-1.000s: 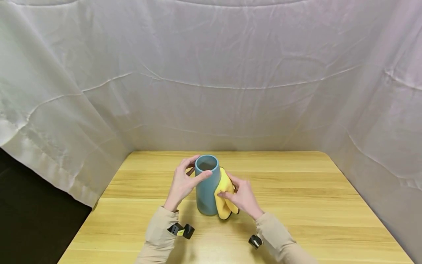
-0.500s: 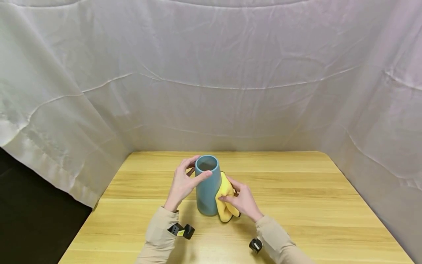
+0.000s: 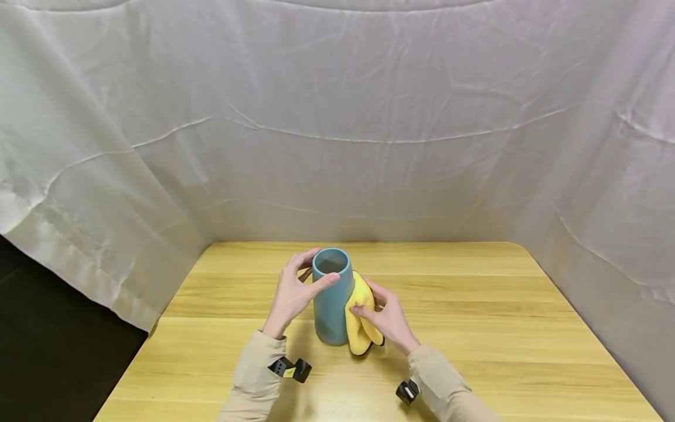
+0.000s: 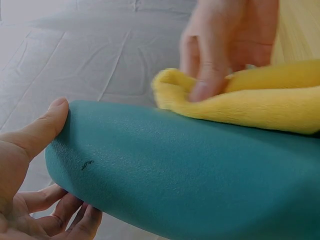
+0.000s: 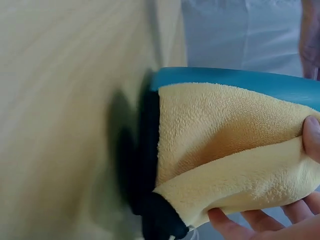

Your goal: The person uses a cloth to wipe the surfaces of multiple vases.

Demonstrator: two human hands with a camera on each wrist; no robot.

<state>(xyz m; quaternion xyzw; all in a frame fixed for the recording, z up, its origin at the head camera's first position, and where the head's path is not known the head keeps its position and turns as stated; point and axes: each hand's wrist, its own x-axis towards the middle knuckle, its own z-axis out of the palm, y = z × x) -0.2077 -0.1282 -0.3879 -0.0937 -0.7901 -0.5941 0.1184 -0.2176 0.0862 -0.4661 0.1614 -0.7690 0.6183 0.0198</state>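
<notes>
A person's left hand (image 3: 292, 293) grips a blue vase (image 3: 331, 313) near its rim, thumb on the near side and fingers around the far left, just below the center of the head view. The vase stands upright on a wooden table (image 3: 527, 351). The right hand (image 3: 390, 319), right of the vase, pinches a folded yellow cloth (image 3: 360, 331) between thumb and fingers, the cloth touching the vase's right side. Black edging (image 5: 162, 217) trims the cloth at lower center of the right wrist view. A small dark mark (image 4: 87, 164) shows on the vase at left in the left wrist view. Beige sleeves (image 3: 257, 375) enter from the bottom of the head view; a pale curtain (image 3: 369, 88) fills its top.
</notes>
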